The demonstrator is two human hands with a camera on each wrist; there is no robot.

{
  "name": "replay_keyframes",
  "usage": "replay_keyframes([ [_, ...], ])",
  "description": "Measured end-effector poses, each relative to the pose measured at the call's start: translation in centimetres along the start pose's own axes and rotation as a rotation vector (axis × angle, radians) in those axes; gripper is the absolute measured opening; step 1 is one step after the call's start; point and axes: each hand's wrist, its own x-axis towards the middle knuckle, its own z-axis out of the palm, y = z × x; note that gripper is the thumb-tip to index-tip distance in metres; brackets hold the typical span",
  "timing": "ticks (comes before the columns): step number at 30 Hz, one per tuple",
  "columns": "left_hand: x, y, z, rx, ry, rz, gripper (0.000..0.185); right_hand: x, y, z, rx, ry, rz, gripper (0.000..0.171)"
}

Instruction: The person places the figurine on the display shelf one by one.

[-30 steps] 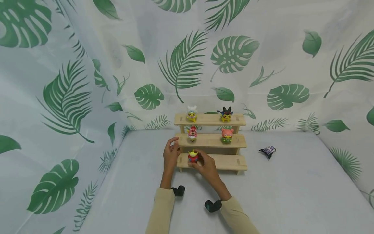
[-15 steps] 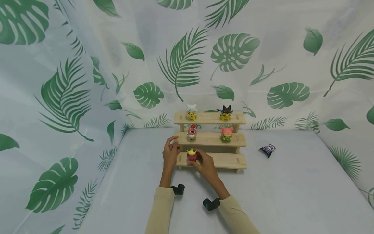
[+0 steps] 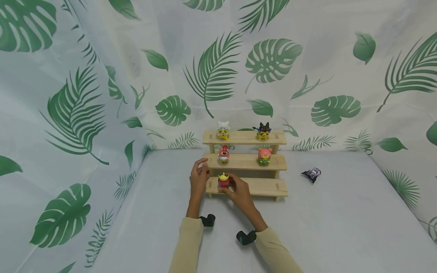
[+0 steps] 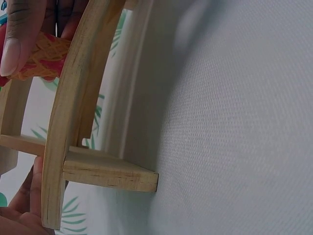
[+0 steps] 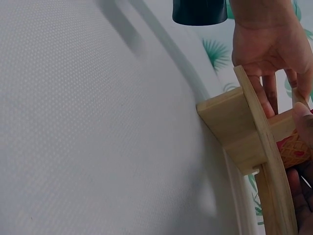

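Right hand (image 3: 239,191): fingers pinching small red figure with yellow-green head (image 3: 223,180), on lowest step, 9 o'clock end. Left hand (image 3: 199,177): curled round three-tier pale wooden stand (image 3: 266,187) (steadying it). Risk: careless release topples figure.

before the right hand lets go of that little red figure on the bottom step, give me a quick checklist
1. Right hand grips the red figure: ok.
2. Figure sits on the bottom step of the wooden stand: ok by the head view; underside contact cannot tell.
3. Figure upright: ok.
4. Left hand holds the stand's left end: ok.
5. The four other figures stand on the upper steps, e.g. the pink figure: ok.
6. Loose dark figure on the table, apart from the stand: ok.
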Motion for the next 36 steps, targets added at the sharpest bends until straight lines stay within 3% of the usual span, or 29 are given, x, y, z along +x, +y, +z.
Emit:
replay_keyframes([
  [16, -0.1, -0.1, 0.0, -0.021, -0.002, -0.026, 0.026, -0.3, 0.0, -0.2, -0.012, -0.027, -0.009, 0.056],
  [22, 0.0, -0.1, 0.0, -0.020, 0.001, -0.002, 0.028, -0.3, 0.1, 0.0, -0.026, -0.006, -0.060, 0.051],
  [31, -0.1, -0.1, -0.1, -0.028, -0.032, -0.003, 0.033, -0.3, 0.2, 0.2, -0.044, 0.011, -0.026, 0.043],
  [36, -0.5, 1.3, -0.4, -0.016, -0.065, -0.007, 0.033, -0.2, 0.1, 0.2, -0.052, 0.019, -0.026, 0.043],
])
